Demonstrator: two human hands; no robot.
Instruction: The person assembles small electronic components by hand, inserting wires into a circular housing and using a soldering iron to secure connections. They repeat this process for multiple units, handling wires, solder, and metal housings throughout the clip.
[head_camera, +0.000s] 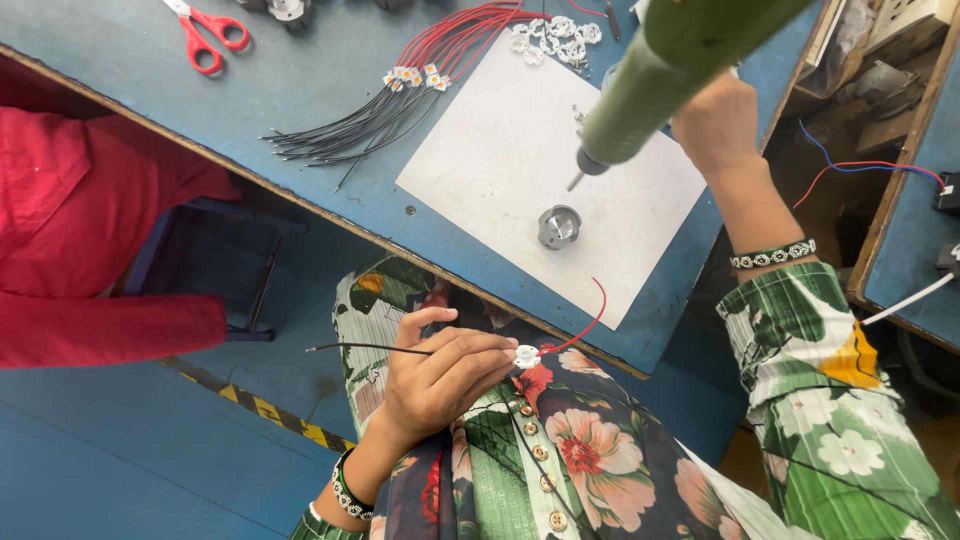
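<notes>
I watch left hand (440, 380), fingers pinched on small white round LED board (527, 355) with red and black leads, held at lap below blue bench (300, 90). Right hand (715, 125) wrapped around green electric screwdriver (660, 80), tip above grey round metal housing (559, 226) on white sheet (520, 160). Board not yet seated in housing; bundle of wired boards (400, 100) waits beyond.

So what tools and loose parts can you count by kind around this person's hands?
Green electric screwdriver: 1
Red-handled scissors: 1
Grey metal cup: 1
White sheet: 1
Small white disc with red and black wires: 1
Bundle of wires: 1
Total: 6
</notes>
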